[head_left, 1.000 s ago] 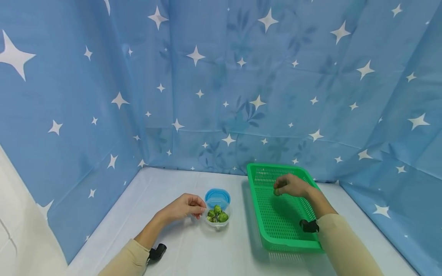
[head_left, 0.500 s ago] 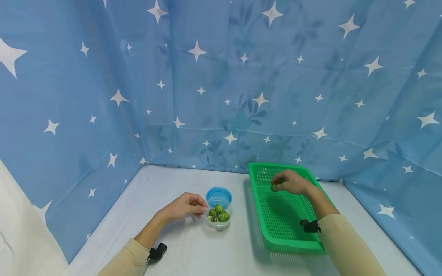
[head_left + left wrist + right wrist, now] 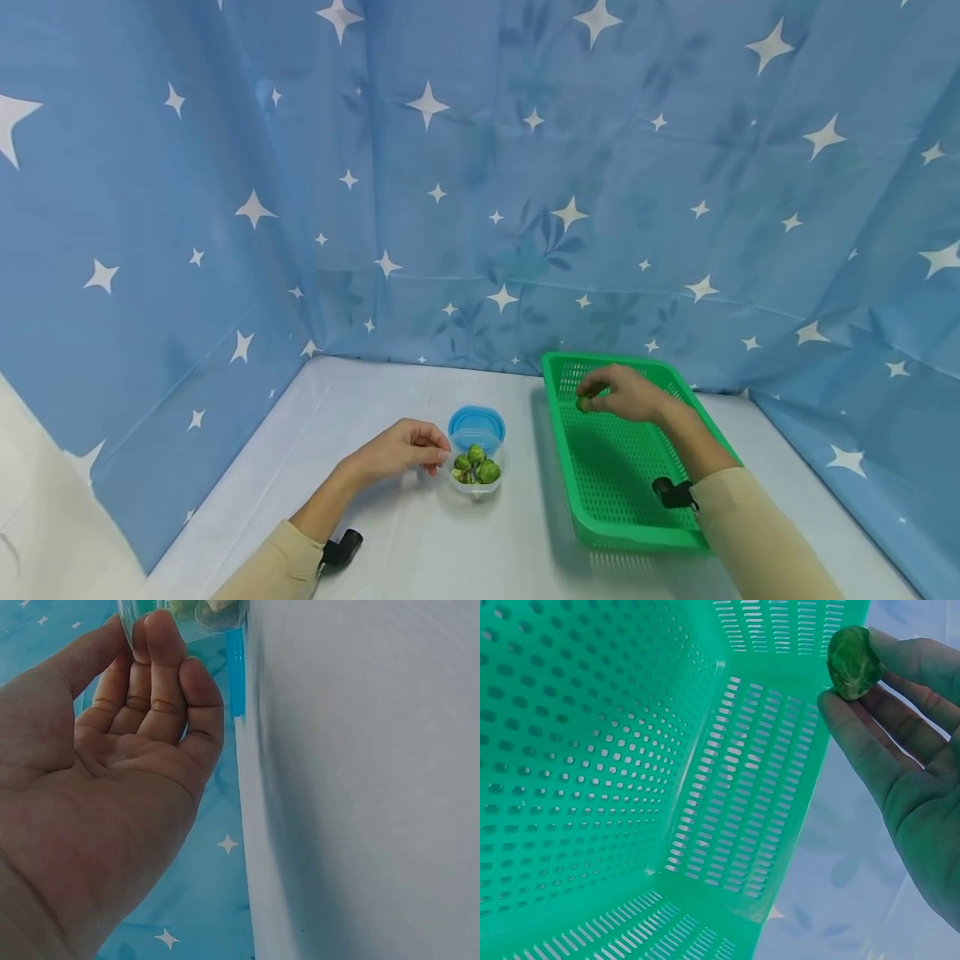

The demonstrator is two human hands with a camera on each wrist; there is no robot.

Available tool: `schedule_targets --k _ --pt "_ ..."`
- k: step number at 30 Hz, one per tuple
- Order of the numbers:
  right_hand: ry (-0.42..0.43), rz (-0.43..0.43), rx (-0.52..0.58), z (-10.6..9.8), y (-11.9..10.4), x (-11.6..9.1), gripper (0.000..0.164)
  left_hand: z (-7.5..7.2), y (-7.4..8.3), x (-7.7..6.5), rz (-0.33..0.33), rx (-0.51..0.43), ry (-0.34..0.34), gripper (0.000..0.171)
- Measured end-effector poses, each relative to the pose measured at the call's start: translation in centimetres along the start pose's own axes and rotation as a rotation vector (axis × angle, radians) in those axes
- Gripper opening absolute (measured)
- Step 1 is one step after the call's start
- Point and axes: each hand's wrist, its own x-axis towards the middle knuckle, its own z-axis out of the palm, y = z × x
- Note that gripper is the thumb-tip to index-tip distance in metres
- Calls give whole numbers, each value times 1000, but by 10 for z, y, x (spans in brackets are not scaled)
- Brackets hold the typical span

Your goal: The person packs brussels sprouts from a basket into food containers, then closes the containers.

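Observation:
My left hand (image 3: 401, 450) pinches the rim of a small clear plastic container (image 3: 478, 489) between thumb and fingertips. Several green Brussels sprouts (image 3: 488, 472) lie in that container. Right behind it is a blue lid (image 3: 476, 423), partly seen through the clear wall. Over the far left part of a green perforated basket (image 3: 645, 535), my right hand (image 3: 624, 395) holds one Brussels sprout (image 3: 853, 663) between thumb and fingertips. In the right wrist view the sprout is above the basket's side wall, whose slotted inner faces show.
A white cloth covers the table (image 3: 360, 533). Blue curtains (image 3: 465, 217) with white stars stand close behind the basket and along both sides. The basket's raised rim runs between the right forearm and the container.
My right hand has moved a little left and toward the back of the basket with the Brussels sprout. The left hand stays at the container. The head view has shifted slightly.

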Motion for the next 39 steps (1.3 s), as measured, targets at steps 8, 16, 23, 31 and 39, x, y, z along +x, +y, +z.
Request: schedule_targets --k 8,16,23,31,39 --pt "21 -44 12 -1 -9 3 20 2 2 1 15 8 6 28" --pt "71 -97 7 -3 -29 11 28 3 2 -1 15 15 13 28" --pt "90 -144 -8 -5 -59 20 22 2 2 1 17 17 16 26" --pt "101 -168 2 2 -78 26 21 3 3 1 18 16 17 26" --pt "85 -200 44 9 -90 30 23 2 1 0 18 4 6 29"
